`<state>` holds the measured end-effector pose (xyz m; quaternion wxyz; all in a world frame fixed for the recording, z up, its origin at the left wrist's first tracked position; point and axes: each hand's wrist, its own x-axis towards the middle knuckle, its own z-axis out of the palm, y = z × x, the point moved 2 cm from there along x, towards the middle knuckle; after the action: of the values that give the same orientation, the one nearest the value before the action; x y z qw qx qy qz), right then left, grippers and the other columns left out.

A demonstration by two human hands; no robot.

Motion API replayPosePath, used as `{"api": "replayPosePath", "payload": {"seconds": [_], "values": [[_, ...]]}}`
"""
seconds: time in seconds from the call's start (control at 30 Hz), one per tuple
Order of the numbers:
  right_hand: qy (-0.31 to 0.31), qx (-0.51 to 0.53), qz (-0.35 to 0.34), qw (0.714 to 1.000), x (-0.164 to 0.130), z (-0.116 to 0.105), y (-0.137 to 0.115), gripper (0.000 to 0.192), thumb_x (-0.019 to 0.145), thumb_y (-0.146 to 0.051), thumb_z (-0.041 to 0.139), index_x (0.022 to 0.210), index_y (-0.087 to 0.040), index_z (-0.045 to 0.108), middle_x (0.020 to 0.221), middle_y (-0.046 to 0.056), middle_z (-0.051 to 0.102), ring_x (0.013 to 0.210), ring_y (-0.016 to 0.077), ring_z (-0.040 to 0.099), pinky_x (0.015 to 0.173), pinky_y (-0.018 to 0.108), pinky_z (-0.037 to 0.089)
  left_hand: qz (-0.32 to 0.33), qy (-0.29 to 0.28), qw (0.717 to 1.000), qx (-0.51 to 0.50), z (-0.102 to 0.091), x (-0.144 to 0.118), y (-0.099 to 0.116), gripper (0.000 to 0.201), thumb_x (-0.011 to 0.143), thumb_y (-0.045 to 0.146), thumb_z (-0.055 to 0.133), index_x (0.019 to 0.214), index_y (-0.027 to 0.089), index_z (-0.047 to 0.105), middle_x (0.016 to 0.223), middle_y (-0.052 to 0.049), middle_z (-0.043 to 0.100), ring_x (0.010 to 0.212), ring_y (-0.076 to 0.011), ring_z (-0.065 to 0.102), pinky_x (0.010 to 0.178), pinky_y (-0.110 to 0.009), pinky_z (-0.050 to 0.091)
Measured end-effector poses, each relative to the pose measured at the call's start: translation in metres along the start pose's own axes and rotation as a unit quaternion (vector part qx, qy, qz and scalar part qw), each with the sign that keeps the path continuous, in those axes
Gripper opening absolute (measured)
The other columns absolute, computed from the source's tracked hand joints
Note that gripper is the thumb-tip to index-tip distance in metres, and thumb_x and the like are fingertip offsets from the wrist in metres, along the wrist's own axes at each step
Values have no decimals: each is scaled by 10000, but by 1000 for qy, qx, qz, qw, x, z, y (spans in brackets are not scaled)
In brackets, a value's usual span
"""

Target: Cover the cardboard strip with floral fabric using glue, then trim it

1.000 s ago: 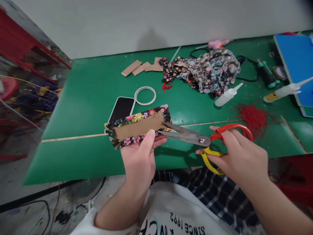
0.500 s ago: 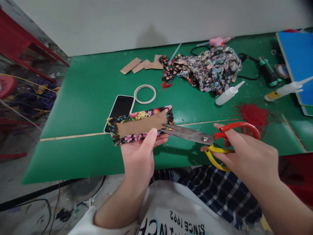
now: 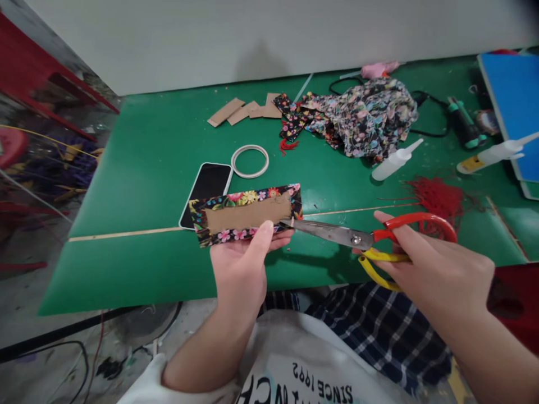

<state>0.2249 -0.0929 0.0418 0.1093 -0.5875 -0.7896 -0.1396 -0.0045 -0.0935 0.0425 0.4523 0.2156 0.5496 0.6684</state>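
Observation:
My left hand [image 3: 242,264] grips a cardboard strip [image 3: 240,216] whose edges are wrapped in black floral fabric [image 3: 206,238]. The thumb presses on the bare cardboard face, with fingers underneath. My right hand [image 3: 438,269] is closed round the handles of a pair of scissors [image 3: 337,231], one handle red and the other yellow. The blades lie nearly together, their tips touching the strip's right end by the folded fabric. Just behind the strip lie a smartphone [image 3: 206,188] and a roll of tape [image 3: 250,161], the phone partly covered by the strip.
On the green table [image 3: 138,146] are cardboard pieces [image 3: 240,112], a heap of floral fabric [image 3: 370,118] and a red tassel [image 3: 288,147]. To the right are a white squeeze bottle [image 3: 391,165], a yellow-labelled bottle [image 3: 480,160], red threads [image 3: 438,196] and a blue board [image 3: 514,101].
The scissor blades have gone from slightly apart to nearly together. My right hand and the scissors have shifted a little to the right; the strip has moved slightly right too.

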Motion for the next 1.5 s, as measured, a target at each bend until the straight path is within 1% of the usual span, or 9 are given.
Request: {"api": "replayPosePath", "payload": {"seconds": [0.13, 0.23, 0.4, 0.63, 0.83, 1.07, 1.2, 1.33, 1.5], "values": [[-4, 75, 12, 997, 2, 3, 1, 362, 781, -430, 573, 1050, -190, 602, 649, 2, 650, 490, 125, 545, 469, 253, 294, 23, 0, 1000, 16, -2, 1, 0, 96, 721, 210, 704, 788, 145, 677, 696, -4, 708, 577, -142, 685, 545, -199, 577], [5, 68, -10, 998, 6, 5, 2, 491, 744, -541, 565, 1051, -158, 561, 762, 60, 667, 581, 174, 595, 480, 264, 315, 31, -1, 999, 25, -4, 2, -1, 104, 728, 227, 702, 786, 146, 672, 706, -8, 707, 587, -148, 688, 556, -209, 579], [8, 31, -40, 999, 7, 4, -2, 666, 703, -733, 460, 945, -123, 573, 588, 49, 582, 547, 199, 576, 453, 269, 279, 34, 10, 998, 42, -4, 1, -1, 149, 720, 251, 705, 813, 142, 663, 705, -13, 699, 596, -156, 687, 562, -227, 580], [-21, 14, -21, 999, 5, -1, -8, 448, 832, -533, 434, 1013, -157, 598, 630, 55, 639, 581, 203, 594, 485, 277, 272, 34, 8, 999, 28, -3, -1, -1, 133, 708, 237, 723, 807, 171, 665, 709, 15, 698, 572, -120, 671, 554, -200, 576], [-45, 7, -14, 999, 2, 2, -5, 485, 842, -561, 397, 1033, -175, 619, 577, 37, 618, 518, 176, 545, 468, 287, 210, 23, 19, 999, 45, -2, -1, 1, 134, 704, 244, 715, 783, 151, 661, 688, -1, 696, 552, -133, 668, 531, -211, 571], [25, -53, -53, 997, 3, 0, -2, 517, 805, -493, 490, 1212, -179, 550, 621, 26, 661, 501, 167, 561, 446, 274, 263, 8, 5, 999, 31, -2, 1, 1, 114, 701, 216, 702, 782, 149, 656, 711, -11, 698, 552, -134, 670, 525, -207, 568], [69, -73, -99, 990, 7, -3, -1, 551, 763, -402, 560, 1242, -134, 522, 512, -3, 592, 426, 144, 533, 392, 260, 254, 9, 5, 1000, 23, -2, 1, 1, 103, 708, 213, 707, 772, 153, 655, 677, 4, 690, 565, -141, 679, 530, -202, 572], [59, -77, -87, 992, 9, -3, 0, 518, 767, -356, 548, 1256, -188, 520, 467, -15, 566, 384, 140, 503, 380, 256, 229, 11, 5, 999, 35, -3, 0, 1, 112, 711, 222, 710, 775, 150, 652, 679, 0, 692, 573, -148, 684, 526, -202, 571], [41, -75, -91, 992, 5, 0, 4, 443, 766, -330, 565, 1178, -170, 586, 482, -9, 588, 383, 135, 507, 363, 255, 240, 13, 6, 999, 52, -4, 0, 0, 120, 714, 230, 714, 776, 145, 656, 685, -6, 694, 581, -152, 685, 532, -209, 575]]}}
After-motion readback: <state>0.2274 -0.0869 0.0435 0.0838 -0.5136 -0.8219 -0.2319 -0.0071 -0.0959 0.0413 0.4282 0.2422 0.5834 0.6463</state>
